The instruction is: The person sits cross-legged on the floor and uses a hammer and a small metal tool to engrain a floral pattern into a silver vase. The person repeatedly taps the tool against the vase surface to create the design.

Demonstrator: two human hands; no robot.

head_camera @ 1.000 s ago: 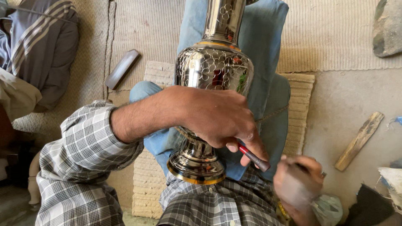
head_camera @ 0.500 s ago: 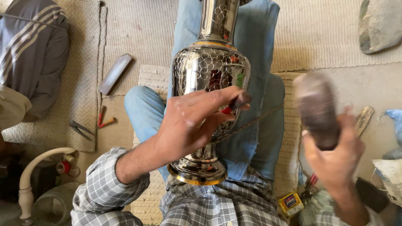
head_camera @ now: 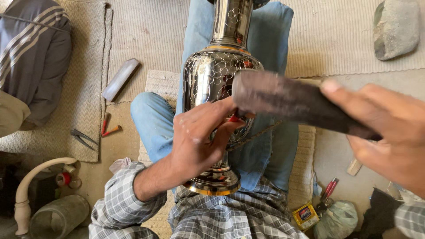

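Floor things: a flat grey bar [head_camera: 120, 79], small pliers [head_camera: 82, 138] and two red-tipped sticks [head_camera: 109, 128] lie on the mat at the left.
Left hand [head_camera: 199, 137]: fingers pinch a thin red-tipped tool [head_camera: 234, 117] against the vase.
Vase [head_camera: 219, 75]: shiny metal, lying along the person's lap between the blue-jeaned legs.
Right hand [head_camera: 389, 132]: wrapped around a dark blurry hammer [head_camera: 287, 99] held over the vase.
Stone [head_camera: 395, 27]: far right, top corner.

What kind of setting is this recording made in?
Probably a floor-level metal engraving workshop. The person sits on woven mats with a shiny engraved metal vase across the lap, left hand pressing a small tool to it, right hand raising a dark wooden mallet. Pliers lie nearby.
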